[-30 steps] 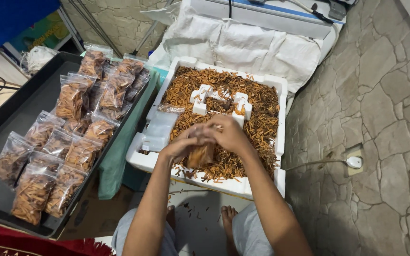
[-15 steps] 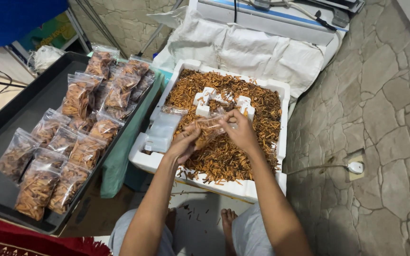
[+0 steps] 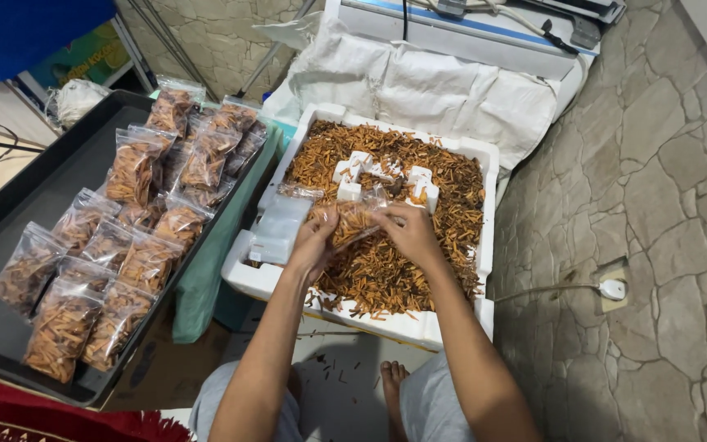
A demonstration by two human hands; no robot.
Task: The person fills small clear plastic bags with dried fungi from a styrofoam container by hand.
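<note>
Below, stone floor (image 3: pixel 664 164) surrounds the white foam box (image 3: pixel 452 327) of snack sticks (image 3: pixel 386 270).

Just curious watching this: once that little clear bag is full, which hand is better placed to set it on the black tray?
Probably the left hand: it holds the small clear plastic bag on the side nearest the black tray; the right hand would have to cross over.

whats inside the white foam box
The white foam box holds a heap of orange-brown snack sticks, small white blocks and empty clear bags. Its bottom is covered, so it cannot be seen.
</note>
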